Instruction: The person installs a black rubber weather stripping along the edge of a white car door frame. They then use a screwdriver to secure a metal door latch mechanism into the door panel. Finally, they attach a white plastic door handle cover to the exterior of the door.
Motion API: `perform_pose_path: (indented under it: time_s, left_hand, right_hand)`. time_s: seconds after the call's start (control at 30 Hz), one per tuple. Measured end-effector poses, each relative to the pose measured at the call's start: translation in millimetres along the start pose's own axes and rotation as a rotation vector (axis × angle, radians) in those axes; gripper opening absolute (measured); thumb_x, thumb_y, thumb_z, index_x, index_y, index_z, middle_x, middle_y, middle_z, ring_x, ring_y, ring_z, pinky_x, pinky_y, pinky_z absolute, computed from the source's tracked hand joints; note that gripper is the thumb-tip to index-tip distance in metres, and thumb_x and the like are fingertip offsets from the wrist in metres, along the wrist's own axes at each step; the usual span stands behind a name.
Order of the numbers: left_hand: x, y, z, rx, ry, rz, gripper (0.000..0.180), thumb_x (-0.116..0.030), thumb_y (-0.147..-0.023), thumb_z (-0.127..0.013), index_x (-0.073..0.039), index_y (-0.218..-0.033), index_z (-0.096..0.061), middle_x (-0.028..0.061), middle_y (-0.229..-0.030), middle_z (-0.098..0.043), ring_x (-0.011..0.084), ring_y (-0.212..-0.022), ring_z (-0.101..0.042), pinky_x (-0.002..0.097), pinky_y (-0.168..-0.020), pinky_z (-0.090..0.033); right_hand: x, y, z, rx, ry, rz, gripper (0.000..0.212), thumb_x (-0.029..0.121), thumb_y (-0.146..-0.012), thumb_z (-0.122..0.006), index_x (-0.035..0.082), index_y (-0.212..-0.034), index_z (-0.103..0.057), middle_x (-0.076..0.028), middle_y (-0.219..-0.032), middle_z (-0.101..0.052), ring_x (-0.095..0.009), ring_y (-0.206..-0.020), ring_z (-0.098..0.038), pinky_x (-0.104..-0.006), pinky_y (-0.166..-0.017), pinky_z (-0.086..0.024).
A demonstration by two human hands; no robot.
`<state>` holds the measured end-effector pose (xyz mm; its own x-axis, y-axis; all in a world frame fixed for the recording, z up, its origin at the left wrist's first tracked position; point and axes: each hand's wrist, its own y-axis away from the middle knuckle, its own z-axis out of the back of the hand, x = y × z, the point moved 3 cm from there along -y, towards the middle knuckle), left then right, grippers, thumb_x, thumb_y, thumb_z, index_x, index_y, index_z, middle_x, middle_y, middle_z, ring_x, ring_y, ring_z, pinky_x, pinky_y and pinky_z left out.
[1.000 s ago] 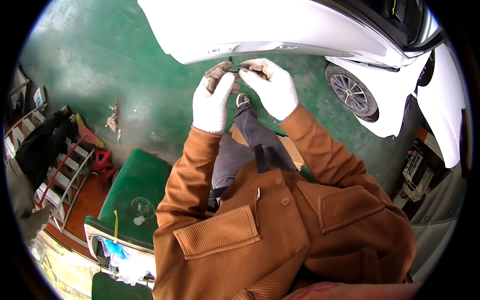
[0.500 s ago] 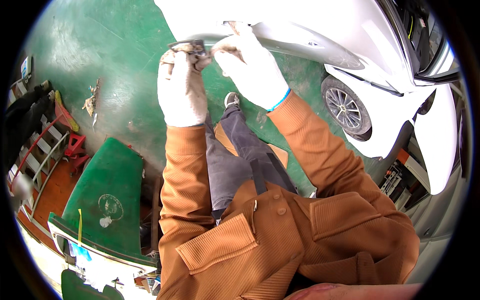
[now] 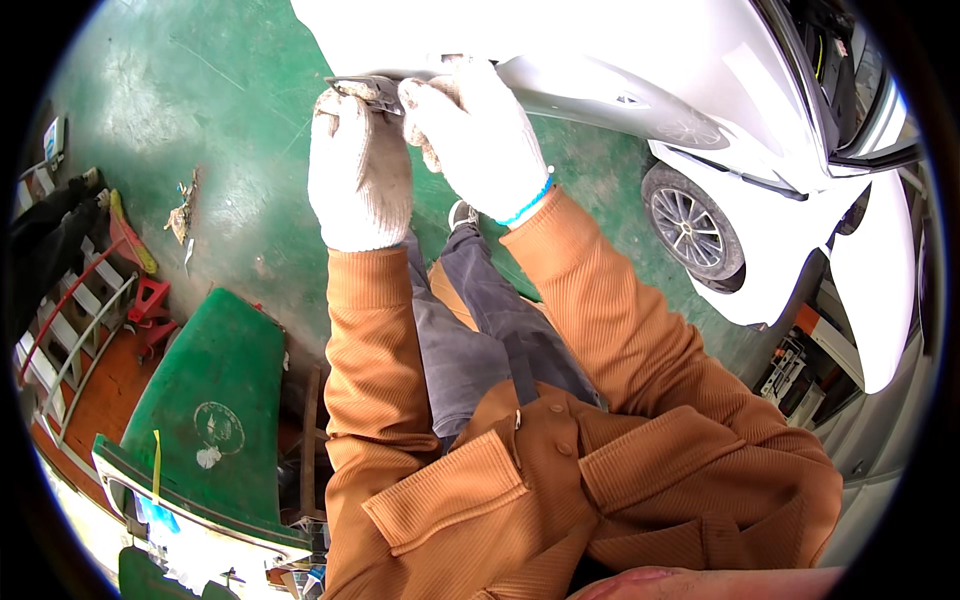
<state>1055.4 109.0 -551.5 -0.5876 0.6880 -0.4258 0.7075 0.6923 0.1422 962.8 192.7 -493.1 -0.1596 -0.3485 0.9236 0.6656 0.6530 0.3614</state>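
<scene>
Both my hands wear white knit gloves with grimy fingertips, raised in front of the white car body panel point(image 3: 600, 45). My left hand point(image 3: 360, 185) is closed round a small, dark, flat piece with a shiny face point(image 3: 378, 92), held roughly level between thumb and fingers. Against the right end of that piece rest the curled fingers of my right hand point(image 3: 480, 135). Whether those fingers grip the piece itself or something smaller is hidden by the glove. A blue band circles the right glove's cuff. Above the right hand, a small dark slot point(image 3: 453, 58) shows in the panel.
A car wheel point(image 3: 690, 220) and an opened white body part stand at right. On the green floor point(image 3: 250, 130) lies a crumpled scrap point(image 3: 181, 212). A green panel point(image 3: 215, 400) and a rack point(image 3: 75, 340) stand at left; another person's dark-clad legs point(image 3: 60, 225) show there.
My right hand has moved left, its fingers coming up against the dark piece. My left hand has shifted slightly left, and the piece has tilted a little.
</scene>
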Motion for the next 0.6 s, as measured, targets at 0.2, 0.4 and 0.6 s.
perform_pose_path:
  time_s: [0.2, 0.4, 0.6]
  left_hand:
    - [5, 2, -2, -0.02, -0.135, -0.001, 0.014, -0.013, -0.11, -0.058, -0.004, -0.12, -0.06, 0.0081, -0.118, -0.064, 0.0196, -0.111, -0.059, 0.0385, -0.108, -0.045]
    - [8, 13, -16, -0.154, -0.569, -0.029, 0.024, -0.021, -0.112, -0.057, -0.002, -0.128, -0.058, 0.0142, -0.121, -0.068, 0.0209, -0.106, -0.069, 0.0372, -0.092, -0.059]
    - [18, 21, -34, -0.206, -0.386, 0.045, 0.018, -0.016, -0.11, -0.061, -0.002, -0.119, -0.062, 0.0096, -0.107, -0.071, 0.0142, -0.091, -0.068, 0.0293, -0.083, -0.058]
  right_hand:
    - [-7, 3, 7, 0.035, 0.091, 0.069, 0.052, 0.019, -0.098, -0.071, -0.013, -0.133, -0.048, -0.014, -0.086, -0.073, -0.02, -0.079, -0.069, -0.0341, -0.076, -0.057]
    - [-7, -4, 27, 0.32, 0.16, 0.089, 0.068, 0.022, -0.085, -0.08, -0.016, -0.13, -0.047, -0.019, -0.095, -0.075, -0.024, -0.09, -0.076, -0.0358, -0.08, -0.061]
    - [4, 4, 26, 0.173, 0.39, 0.106, 0.073, 0.024, -0.085, -0.071, -0.005, -0.147, -0.045, -0.027, -0.104, -0.075, -0.041, -0.094, -0.075, -0.0419, -0.085, -0.061]
